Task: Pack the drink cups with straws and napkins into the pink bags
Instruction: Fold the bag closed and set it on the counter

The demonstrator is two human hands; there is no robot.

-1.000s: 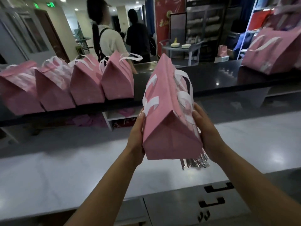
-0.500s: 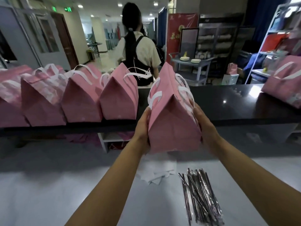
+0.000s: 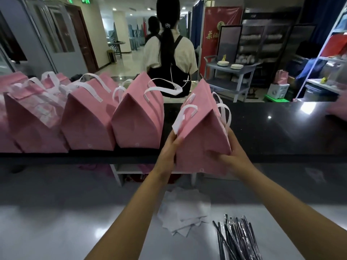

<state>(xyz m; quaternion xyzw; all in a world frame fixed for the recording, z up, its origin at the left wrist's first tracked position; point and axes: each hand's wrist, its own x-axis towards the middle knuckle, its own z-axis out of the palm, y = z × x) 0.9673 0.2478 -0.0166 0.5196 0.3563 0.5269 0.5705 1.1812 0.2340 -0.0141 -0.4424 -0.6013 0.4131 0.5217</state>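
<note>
I hold a closed pink bag (image 3: 201, 139) with white handles at the front edge of the raised black counter (image 3: 272, 126). My left hand (image 3: 170, 147) grips its left side and my right hand (image 3: 231, 152) grips its right side near the bottom. Left of it, a row of closed pink bags (image 3: 137, 117) stands on the same counter. A stack of white napkins (image 3: 185, 212) and a pile of wrapped black straws (image 3: 237, 239) lie on the lower white worktop (image 3: 56, 231). No drink cups are visible.
Beyond the counter a person (image 3: 169, 59) with a ponytail faces away. Part of another pink bag (image 3: 338, 109) shows at the far right of the counter. A grey cart with plates (image 3: 230, 66) and shelves stand behind. A shelf opening lies under the counter.
Both hands have carried the bag forward and up from over the white worktop to the black counter's front edge, beside the row of bags. The napkins and straws are now uncovered.
</note>
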